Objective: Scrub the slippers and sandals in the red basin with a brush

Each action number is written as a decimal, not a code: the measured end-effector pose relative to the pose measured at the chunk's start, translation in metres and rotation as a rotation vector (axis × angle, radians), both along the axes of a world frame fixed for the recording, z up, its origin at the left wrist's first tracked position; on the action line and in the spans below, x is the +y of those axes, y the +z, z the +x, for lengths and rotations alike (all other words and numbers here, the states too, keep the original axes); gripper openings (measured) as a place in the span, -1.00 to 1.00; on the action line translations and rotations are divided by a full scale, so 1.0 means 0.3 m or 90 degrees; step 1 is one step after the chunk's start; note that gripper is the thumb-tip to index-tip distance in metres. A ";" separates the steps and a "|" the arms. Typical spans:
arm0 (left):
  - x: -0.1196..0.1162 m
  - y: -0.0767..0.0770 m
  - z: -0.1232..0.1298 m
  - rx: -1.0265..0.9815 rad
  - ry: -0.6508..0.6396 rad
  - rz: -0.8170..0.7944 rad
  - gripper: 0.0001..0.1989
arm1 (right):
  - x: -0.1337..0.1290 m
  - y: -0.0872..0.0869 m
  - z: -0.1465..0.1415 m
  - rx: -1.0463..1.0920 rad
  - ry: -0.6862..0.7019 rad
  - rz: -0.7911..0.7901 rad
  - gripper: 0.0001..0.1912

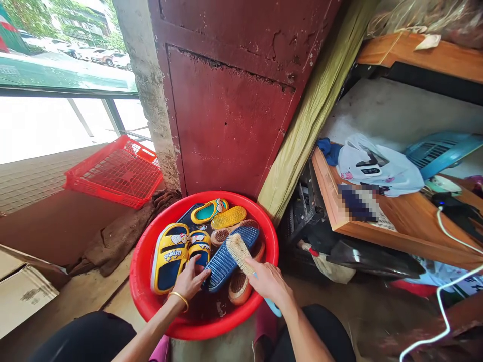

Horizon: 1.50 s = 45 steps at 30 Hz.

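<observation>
A red plastic basin (pixel 149 246) sits on the floor, holding several children's and adult slippers. My left hand (pixel 189 281) grips the edge of a blue ribbed slipper (pixel 230 256), which lies tilted across the pile. My right hand (pixel 269 284) holds a scrubbing brush (pixel 238 254) with a pale blue handle, its pale bristles against the blue slipper. Beside my left hand lies a yellow-and-blue slipper (pixel 169 256). A tan slipper (pixel 239 287) sits partly hidden under the brush and blue slipper. A small yellow slipper (pixel 209 211) lies at the far side.
A red plastic crate (pixel 116 171) and brown cloth (pixel 113 241) lie left of the basin, with a cardboard box (pixel 22 291) nearer. A red metal door (pixel 226 110) stands behind. A wooden shelf (pixel 362 221) holding a plastic bag stands right, with a white cable (pixel 441 301).
</observation>
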State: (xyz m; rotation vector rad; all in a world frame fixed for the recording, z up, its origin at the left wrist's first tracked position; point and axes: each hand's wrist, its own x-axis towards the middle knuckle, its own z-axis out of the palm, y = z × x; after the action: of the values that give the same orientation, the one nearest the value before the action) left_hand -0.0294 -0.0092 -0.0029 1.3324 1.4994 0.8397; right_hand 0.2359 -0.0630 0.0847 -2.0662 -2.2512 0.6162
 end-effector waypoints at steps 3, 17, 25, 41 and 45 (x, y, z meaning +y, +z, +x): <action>-0.016 0.016 0.028 -0.163 -0.004 -0.141 -0.43 | 0.019 -0.009 0.002 -0.057 -0.035 0.021 -0.39; -0.033 0.079 0.055 -0.449 0.135 -0.284 -0.77 | -0.099 0.079 -0.166 0.014 0.113 -0.040 -0.43; -0.037 0.080 0.067 -0.398 0.124 -0.260 -0.77 | -0.020 0.038 -0.083 -0.007 0.031 -0.006 -0.36; -0.054 0.088 0.049 -0.324 0.115 -0.215 -0.75 | -0.010 -0.022 -0.127 -0.098 -0.008 0.009 -0.38; -0.047 0.075 0.043 -0.315 0.159 -0.214 -0.72 | -0.064 0.001 -0.183 -0.032 0.088 0.004 -0.40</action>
State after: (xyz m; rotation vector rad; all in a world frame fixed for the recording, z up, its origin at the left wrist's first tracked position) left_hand -0.0164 -0.0232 0.0196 0.6387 1.3443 0.9419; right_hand 0.1808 -0.0821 0.0850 -1.9581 -2.4360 0.5692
